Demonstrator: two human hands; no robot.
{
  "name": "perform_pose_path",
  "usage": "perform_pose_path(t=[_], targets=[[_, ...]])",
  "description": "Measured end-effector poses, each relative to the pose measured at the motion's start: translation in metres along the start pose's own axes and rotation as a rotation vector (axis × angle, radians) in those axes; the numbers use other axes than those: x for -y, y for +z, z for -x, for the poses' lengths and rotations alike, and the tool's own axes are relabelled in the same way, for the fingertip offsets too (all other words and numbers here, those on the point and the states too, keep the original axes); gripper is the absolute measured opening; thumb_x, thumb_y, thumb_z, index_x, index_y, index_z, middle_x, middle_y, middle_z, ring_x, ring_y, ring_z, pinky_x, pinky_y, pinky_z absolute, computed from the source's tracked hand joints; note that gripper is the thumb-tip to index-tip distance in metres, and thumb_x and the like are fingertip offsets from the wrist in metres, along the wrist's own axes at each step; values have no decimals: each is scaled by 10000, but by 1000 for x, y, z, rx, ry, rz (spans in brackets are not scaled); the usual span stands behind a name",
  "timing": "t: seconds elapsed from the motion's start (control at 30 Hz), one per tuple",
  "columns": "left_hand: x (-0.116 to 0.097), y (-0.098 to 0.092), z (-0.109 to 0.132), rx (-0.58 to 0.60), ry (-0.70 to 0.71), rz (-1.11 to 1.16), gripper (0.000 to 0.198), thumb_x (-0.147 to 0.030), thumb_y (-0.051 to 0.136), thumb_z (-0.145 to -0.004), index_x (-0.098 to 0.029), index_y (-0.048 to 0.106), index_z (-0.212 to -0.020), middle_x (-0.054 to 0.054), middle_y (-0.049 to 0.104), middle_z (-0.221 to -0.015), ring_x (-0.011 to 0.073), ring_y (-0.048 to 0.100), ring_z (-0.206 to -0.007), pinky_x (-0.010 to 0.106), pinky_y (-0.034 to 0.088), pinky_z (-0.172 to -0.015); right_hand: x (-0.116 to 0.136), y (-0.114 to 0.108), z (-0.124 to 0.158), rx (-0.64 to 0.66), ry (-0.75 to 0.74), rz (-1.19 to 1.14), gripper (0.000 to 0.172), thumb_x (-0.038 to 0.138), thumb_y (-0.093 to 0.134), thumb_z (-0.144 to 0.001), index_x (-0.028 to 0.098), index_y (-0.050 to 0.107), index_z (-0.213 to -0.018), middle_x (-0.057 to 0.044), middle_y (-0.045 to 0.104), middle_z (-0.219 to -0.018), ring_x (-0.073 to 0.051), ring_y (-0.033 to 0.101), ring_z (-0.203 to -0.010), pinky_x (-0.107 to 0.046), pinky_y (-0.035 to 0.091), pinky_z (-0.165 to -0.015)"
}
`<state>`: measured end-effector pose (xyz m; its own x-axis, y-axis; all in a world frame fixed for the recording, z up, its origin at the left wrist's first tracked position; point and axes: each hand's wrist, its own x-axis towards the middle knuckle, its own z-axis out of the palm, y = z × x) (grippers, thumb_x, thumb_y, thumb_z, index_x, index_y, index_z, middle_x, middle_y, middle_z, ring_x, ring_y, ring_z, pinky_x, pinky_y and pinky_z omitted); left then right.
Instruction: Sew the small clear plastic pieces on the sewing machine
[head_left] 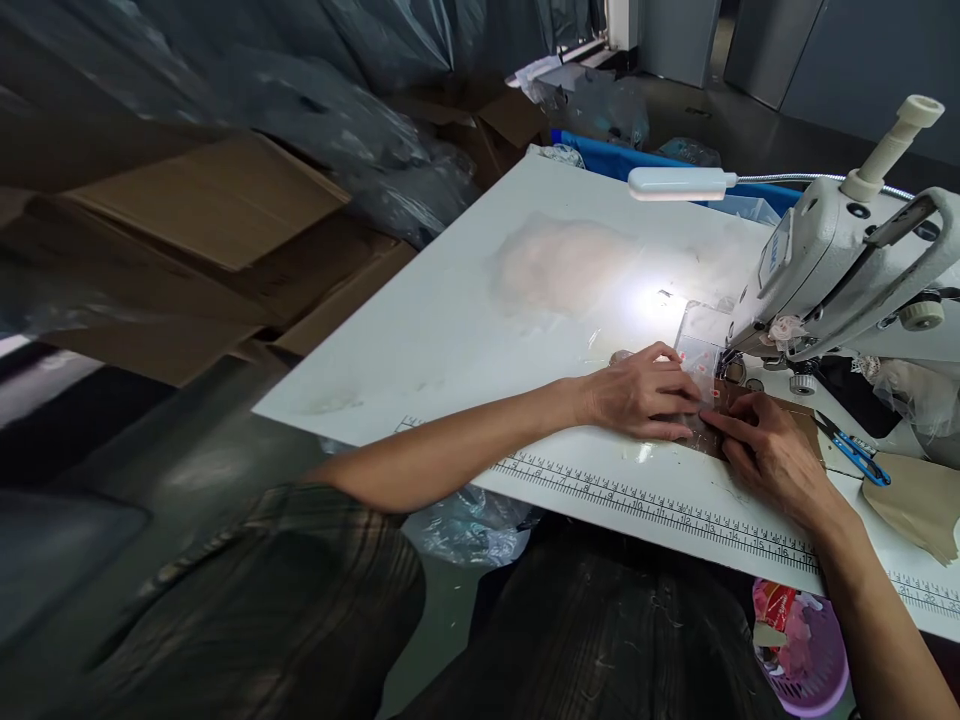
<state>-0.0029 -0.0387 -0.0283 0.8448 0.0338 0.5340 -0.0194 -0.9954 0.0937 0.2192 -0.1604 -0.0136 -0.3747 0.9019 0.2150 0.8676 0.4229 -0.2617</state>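
Note:
My left hand [645, 393] lies palm down with fingers stretched over a sheer white fabric piece with small red spots [701, 362], just left of the sewing machine's needle area. My right hand [772, 450] rests on the brown surface [701, 438] in front of the machine, index finger stretched toward my left fingertips and thumb apart from it. The white sewing machine [802, 255] stands over the fabric's right side. Its presser foot [727, 365] is close to both hands; whether the foot is down is too small to tell. My fingers cover part of the fabric.
Blue-handled snips [855, 450] and brown paper [919, 500] lie right of my right hand. A lamp [681, 183] lights the white table [450, 330], which has a printed ruler [645, 500] along its front edge. Cardboard boxes [210, 200] stand left; a purple basket [814, 660] sits below.

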Motion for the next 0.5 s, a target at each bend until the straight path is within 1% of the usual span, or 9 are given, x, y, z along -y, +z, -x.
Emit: perform_pose_path(t=[0.07,0.13,0.27,0.33,0.4,0.5], targets=[[4,-5,-2,-34,-46,3,306,-478,538,-969,-219,690,-1031,64,730,-1091,157,655,-897,373,431,-897,0,0,0,-8,-9,7,381,189,476,-901,250,721,-1186,-120,588,-1028,-227,593,-912,-390,549,-757],[9,-10,-6,-24,-62,-21,347,-495,502,-978,-206,689,-1023,71,730,-1076,164,638,-857,362,422,-839,1,0,0,-13,-17,17,380,182,496,-891,255,720,-1189,-115,590,-1028,-223,594,-915,-378,547,-756],[20,-14,-14,128,-44,-65,359,-482,487,-982,-190,692,-1018,76,731,-1084,177,601,-819,343,409,-769,1,-1,-1,-12,-16,44,390,172,490,-890,267,721,-1189,-110,594,-1019,-224,598,-921,-378,550,-758],[23,-13,-15,167,-40,-65,359,-476,493,-980,-183,688,-1050,88,722,-1121,182,597,-823,347,418,-767,1,-2,-1,-1,-15,41,397,172,482,-894,276,716,-1198,-108,594,-1016,-225,599,-923,-381,553,-765],[25,-10,-14,157,-32,-48,363,-458,478,-994,-168,675,-1089,103,713,-1140,186,603,-840,356,439,-782,0,-2,-1,9,-14,29,401,177,481,-898,286,709,-1209,-107,595,-1024,-222,599,-926,-377,554,-766],[25,-5,-8,81,6,5,372,-415,448,-1018,-120,653,-1114,134,709,-1109,193,617,-890,358,482,-804,0,-2,0,5,-15,17,393,183,488,-900,287,711,-1207,-109,592,-1042,-223,597,-930,-373,553,-758]])
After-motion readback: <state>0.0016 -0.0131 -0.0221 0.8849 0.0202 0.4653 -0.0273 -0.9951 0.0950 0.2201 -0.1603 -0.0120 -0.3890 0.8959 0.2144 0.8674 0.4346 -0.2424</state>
